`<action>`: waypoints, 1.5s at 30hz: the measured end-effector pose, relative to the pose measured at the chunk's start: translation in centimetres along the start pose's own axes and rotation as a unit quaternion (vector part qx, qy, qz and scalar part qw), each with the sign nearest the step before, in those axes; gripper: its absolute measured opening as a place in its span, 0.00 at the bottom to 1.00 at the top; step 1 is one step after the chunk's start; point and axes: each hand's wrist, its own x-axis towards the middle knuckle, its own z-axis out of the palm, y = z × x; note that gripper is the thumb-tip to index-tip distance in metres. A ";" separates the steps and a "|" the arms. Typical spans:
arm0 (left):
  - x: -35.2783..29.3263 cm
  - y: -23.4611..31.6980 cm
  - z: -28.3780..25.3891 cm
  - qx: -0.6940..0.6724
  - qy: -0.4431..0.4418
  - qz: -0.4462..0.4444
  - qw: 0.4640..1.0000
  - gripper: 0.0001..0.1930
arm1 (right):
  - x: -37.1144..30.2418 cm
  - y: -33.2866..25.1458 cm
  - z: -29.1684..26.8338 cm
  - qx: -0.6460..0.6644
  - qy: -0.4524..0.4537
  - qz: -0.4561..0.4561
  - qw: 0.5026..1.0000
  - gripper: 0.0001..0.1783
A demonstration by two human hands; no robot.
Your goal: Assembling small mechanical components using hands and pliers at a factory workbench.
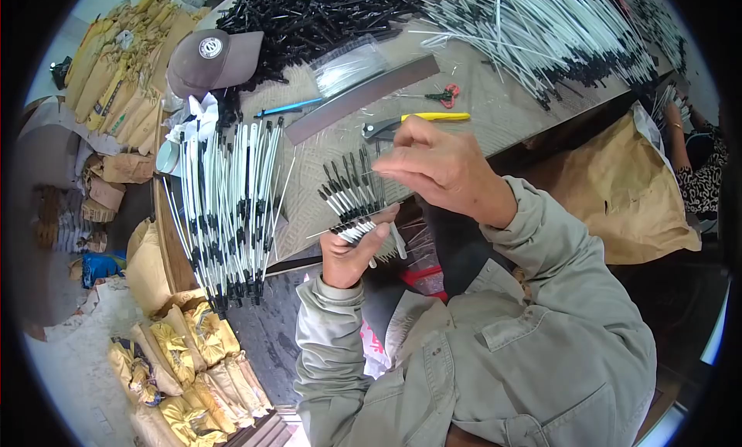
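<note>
My left hand [346, 260] is closed round a fanned bundle of thin white sticks with black tips [349, 202], held over the table's near edge. Their tips point up and away from me. A thin, light strip or wire lies across the bundle by my left thumb. Just above and to the right, my right hand [448, 173] is pinched, its fingertips close to the black tips. Whatever it pinches is too small to name. Beyond my right hand lies a cutting tool with a yellow handle [437, 116] and dark jaws.
Red-handled scissors [445, 96], a flat metal bar [363, 99] and a blue pen-like stick [287, 108] lie beyond. Black pieces [325, 22] and white sticks [533, 37] are heaped behind; more sticks [241, 192] stand left, near a cap [220, 61]. Another person's arm [678, 142] is at right.
</note>
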 end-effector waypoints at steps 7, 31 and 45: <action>0.0 0.0 0.3 -0.006 0.010 0.001 1.000 0.09 | -0.2 0.1 0.0 -0.013 0.007 0.000 1.000 0.08; 0.3 0.0 0.1 0.014 -0.004 0.034 0.999 0.11 | 3.9 1.4 -1.0 0.193 -0.196 0.034 0.961 0.04; -0.5 0.0 -0.1 0.019 -0.008 0.002 1.000 0.11 | 3.3 -0.3 -1.2 0.016 -0.163 -0.054 0.985 0.03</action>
